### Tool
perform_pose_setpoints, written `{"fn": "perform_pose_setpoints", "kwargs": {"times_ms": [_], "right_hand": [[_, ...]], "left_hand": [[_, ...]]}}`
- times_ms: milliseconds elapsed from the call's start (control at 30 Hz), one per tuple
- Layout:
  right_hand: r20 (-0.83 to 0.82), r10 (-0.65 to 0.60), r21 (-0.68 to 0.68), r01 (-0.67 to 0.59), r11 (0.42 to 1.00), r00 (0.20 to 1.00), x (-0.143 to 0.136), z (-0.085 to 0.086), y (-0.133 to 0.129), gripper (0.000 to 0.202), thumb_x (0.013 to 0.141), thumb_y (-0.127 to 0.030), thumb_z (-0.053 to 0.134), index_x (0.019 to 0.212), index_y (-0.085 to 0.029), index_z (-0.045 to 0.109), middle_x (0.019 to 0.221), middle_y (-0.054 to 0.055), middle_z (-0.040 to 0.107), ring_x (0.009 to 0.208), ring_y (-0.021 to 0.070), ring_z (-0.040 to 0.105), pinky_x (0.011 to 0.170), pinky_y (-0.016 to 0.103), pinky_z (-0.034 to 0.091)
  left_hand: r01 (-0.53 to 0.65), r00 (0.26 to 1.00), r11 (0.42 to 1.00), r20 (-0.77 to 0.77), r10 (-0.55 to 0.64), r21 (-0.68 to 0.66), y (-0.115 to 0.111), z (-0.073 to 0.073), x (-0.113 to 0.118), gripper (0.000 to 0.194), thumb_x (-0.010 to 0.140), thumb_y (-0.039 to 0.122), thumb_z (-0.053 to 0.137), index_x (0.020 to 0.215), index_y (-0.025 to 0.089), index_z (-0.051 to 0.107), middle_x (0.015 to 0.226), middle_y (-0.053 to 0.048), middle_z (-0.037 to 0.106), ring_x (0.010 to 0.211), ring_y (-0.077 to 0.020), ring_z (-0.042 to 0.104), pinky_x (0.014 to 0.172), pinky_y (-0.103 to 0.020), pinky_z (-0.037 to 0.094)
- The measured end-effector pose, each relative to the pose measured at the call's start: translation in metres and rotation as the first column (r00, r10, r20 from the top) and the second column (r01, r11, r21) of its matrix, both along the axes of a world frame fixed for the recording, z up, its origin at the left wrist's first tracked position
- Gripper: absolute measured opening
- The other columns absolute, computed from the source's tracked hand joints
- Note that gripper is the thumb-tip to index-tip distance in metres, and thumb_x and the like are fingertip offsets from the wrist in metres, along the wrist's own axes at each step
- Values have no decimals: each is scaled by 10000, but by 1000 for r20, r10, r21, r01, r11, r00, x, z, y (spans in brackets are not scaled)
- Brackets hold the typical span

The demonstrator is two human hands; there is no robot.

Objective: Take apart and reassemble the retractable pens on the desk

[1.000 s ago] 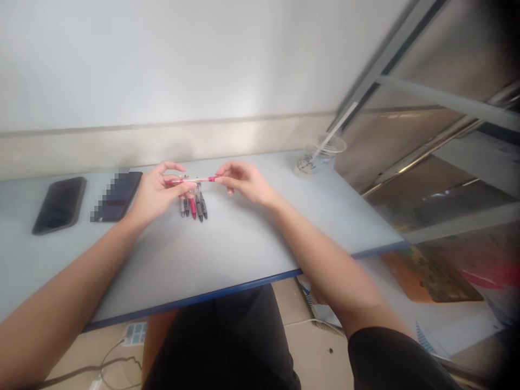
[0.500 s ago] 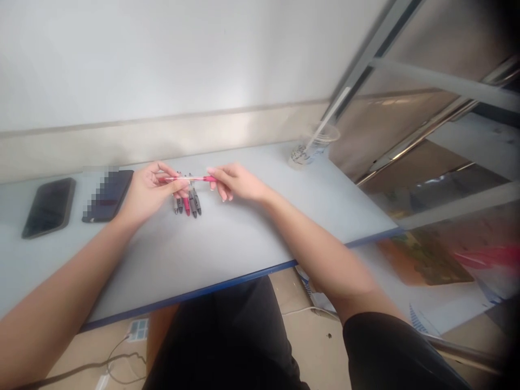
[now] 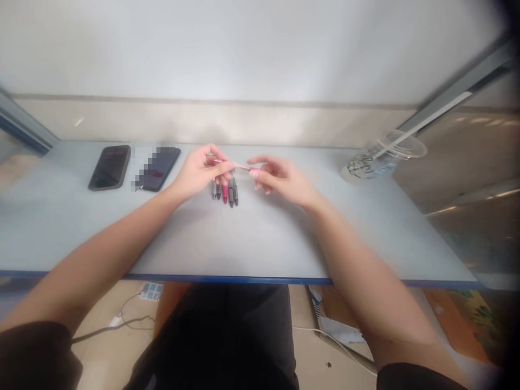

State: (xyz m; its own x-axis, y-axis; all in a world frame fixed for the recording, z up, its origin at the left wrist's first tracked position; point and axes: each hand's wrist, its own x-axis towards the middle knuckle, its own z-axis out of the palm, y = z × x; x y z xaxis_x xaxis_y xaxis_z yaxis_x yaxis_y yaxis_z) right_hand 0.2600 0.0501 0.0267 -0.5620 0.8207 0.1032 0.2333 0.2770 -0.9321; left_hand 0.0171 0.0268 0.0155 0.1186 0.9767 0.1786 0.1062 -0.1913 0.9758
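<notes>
A slim pen with a clear barrel and red ends (image 3: 242, 167) is held level above the table, stretched between my hands. My left hand (image 3: 205, 169) pinches it between thumb and fingers near one end. At the other end, my right hand (image 3: 282, 177) has its thumb against the red tip, the index finger raised a little over it. Below the held pen several click pens lie side by side on the table: a red one (image 3: 225, 194) in the middle, grey and black ones (image 3: 233, 195) around it. Their far ends are hidden behind my left hand.
Two dark phones, one (image 3: 109, 168) at the left and another (image 3: 161, 170) beside it, lie on the pale table (image 3: 244, 244). A clear plastic cup with a straw (image 3: 371, 162) stands at the right. A wall rises behind; cables and a power strip (image 3: 151, 291) are on the floor.
The view has swung level and toward the left. Both hands still have the pen between them; its right end now tilts slightly lower and my right index finger has lifted.
</notes>
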Motion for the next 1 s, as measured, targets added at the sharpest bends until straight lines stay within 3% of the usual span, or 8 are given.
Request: {"fn": "perform_pose_setpoints", "kwargs": {"times_ms": [133,300,400,500,600,733,833,1000], "right_hand": [[-51,-2,-13,1,1000,999,0,0,0,369,897,-528,770,882,-188,627,691,-2,605,574,114,513,563,253,428],[12,148,-134,-145,980,989,5,1,3,422,947,-592,672,850,-182,691,626,6,602,548,131,528,555,272,443],[67,230,-136,-219,966,971,5,2,2,439,935,-586,683,788,-173,711,639,15,618,589,137,558,586,278,454],[33,217,-107,-212,971,976,0,1,0,348,926,-526,718,952,-180,733,622,-27,596,536,109,504,554,264,431],[-87,146,-131,-157,979,985,-9,-2,-1,487,865,-475,788,1244,-205,645,672,-54,633,462,88,461,462,246,400],[-182,-6,-180,-27,983,983,-15,-10,2,647,822,-407,806,1382,-234,530,767,-51,672,440,76,470,396,225,369],[-193,-102,-254,51,966,976,-14,-16,7,785,772,-319,809,1460,-265,436,754,-82,636,434,88,502,376,219,363],[-111,-133,-235,104,966,985,-15,-22,18,625,747,-231,688,1341,-221,495,612,-114,572,360,92,467,363,227,380]], "left_hand": [[2,1000,1000,21,-2,-11,-1,1,2,351,841,408,846,856,195,568,738,-32,734,542,-142,673,499,-254,493],[64,996,998,53,-65,24,-2,4,1,300,863,381,827,876,187,598,718,-19,722,548,-122,648,523,-249,504],[137,990,990,30,-136,-36,-4,6,1,254,890,377,798,892,182,636,720,-29,719,549,-123,634,519,-257,504],[192,981,978,-24,-195,-86,-7,6,7,226,894,365,792,908,170,678,722,-40,713,541,-118,618,490,-247,469],[85,996,996,13,-85,-25,-10,3,19,293,881,359,800,1086,178,695,729,-22,700,534,-116,603,485,-244,468],[-75,996,997,42,73,26,-8,-3,26,471,916,435,740,1305,209,598,779,-6,708,575,-130,615,534,-256,488],[-113,973,988,-192,131,106,-7,-6,21,314,947,446,679,1152,210,652,722,15,676,580,-140,618,616,-282,490],[-26,789,985,-601,124,168,-10,-9,20,185,986,393,581,932,229,648,611,34,632,572,-188,635,703,-332,474]]}}
